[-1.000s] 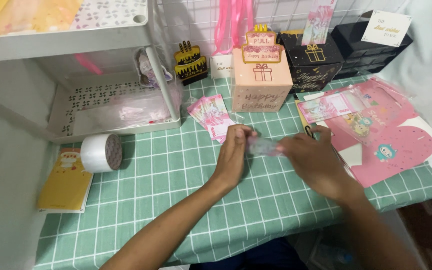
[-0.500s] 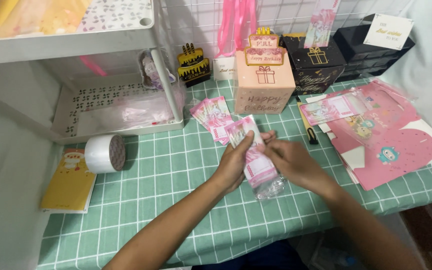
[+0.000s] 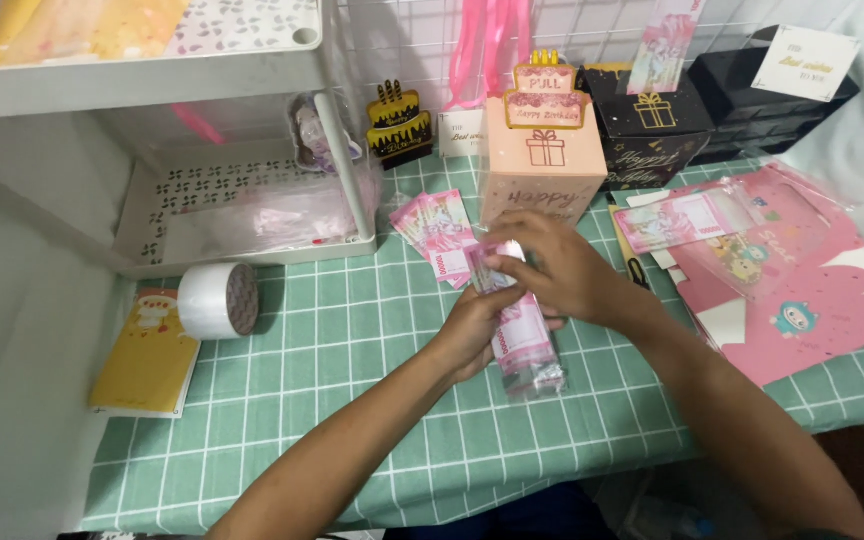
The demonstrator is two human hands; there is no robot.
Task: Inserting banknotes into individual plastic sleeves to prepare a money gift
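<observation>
we see both hands meeting over the green checked table (image 3: 352, 330), closed around a strip of pink banknotes in clear plastic sleeving (image 3: 524, 335). the left hand (image 3: 477, 325) grips the strip from below and beside, its fingers curled under it, while the right hand (image 3: 557, 270) pinches the upper end between thumb and fingertips. the lower end of the strip hangs free just above the table, and it looks folded there, though the glare on the plastic makes that hard to tell. a fan of loose pink banknotes (image 3: 437, 235) lies just beyond the hands, beside a pink gift box (image 3: 542, 165). a roll of clear tape (image 3: 217, 300) and a yellow card (image 3: 147, 355) sit well to the left, below a white shelf rack (image 3: 242, 205)
</observation>
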